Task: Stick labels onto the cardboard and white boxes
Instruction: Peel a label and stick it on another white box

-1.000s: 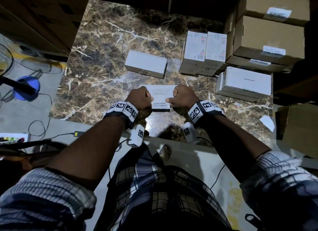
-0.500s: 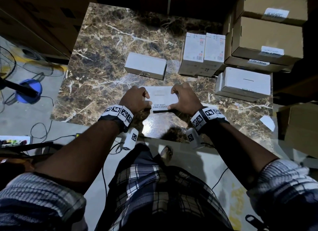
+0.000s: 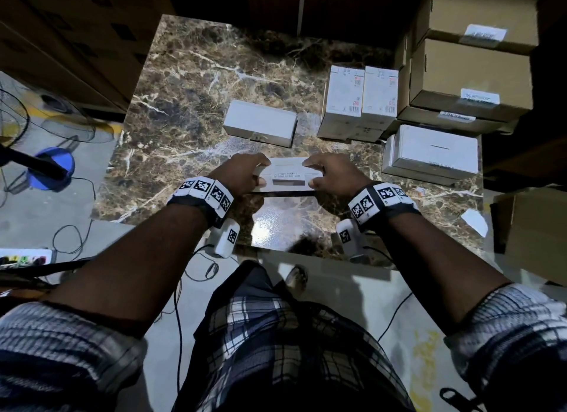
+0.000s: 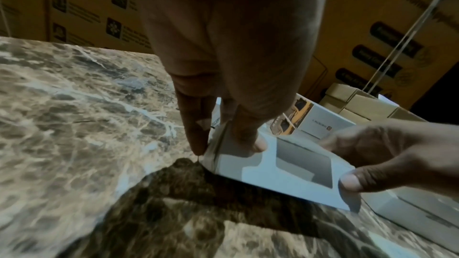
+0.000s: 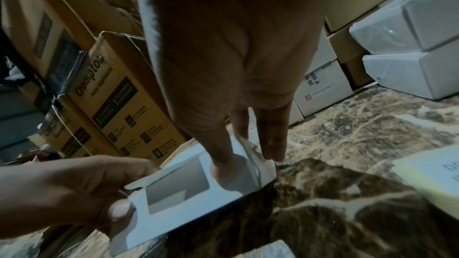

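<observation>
Label sheet [image 3: 287,175] lies crosswise between left hand [image 3: 242,173] and right hand [image 3: 333,175], each pinching 1 end above the desk [image 3: 190,111].

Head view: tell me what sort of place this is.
Probably a stockroom or packing area. Stacked cardboard boxes with stuck-on labels line the right side, small white boxes stand on a marble table, and large printed appliance cartons are piled behind.
</observation>
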{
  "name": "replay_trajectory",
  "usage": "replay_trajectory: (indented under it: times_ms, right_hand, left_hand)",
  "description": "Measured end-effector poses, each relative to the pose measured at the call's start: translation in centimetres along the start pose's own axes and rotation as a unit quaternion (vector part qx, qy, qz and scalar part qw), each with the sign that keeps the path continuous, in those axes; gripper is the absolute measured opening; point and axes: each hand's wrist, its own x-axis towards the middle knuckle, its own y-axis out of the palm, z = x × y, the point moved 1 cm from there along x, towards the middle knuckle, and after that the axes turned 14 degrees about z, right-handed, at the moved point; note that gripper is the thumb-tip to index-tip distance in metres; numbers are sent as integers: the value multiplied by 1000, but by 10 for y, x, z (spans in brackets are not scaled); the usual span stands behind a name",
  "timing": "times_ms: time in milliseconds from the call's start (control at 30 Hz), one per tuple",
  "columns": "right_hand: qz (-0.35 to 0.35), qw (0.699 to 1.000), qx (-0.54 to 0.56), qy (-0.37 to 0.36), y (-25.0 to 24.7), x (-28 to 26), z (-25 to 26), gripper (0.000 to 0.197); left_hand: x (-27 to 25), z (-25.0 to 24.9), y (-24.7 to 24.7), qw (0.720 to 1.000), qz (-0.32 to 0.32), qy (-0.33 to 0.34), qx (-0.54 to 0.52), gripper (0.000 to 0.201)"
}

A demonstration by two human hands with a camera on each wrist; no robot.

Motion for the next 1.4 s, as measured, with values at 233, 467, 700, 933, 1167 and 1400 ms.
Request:
replay_trajectory:
  times_ms: [233, 467, 700, 933, 1167, 1400]
  right_hand:
    - [-5, 998, 11, -65, -1, 1, 26, 50]
    - [39, 968, 232, -92, -5, 16, 36, 24]
    - [-68, 966, 231, -90, 0, 33, 26, 11]
    - [-95, 962, 242, -86, 2, 41, 22, 5]
    - [-91, 968, 216, -91, -1, 44, 18, 5]
    - [-101, 977, 179, -61, -3, 51, 32, 11]
  left_hand:
    - [3, -4, -7, 999, 6, -17, -41, 46]
    - [10, -7, -21, 999, 34, -28, -3, 42]
    - [19, -10, -34, 998, 48, -23, 28, 37]
    - [21, -10, -37, 998, 47, -34, 19, 37]
    - [23, -12, -42, 997, 59, -35, 28, 34]
    - [26, -11, -44, 997, 51, -43, 26, 34]
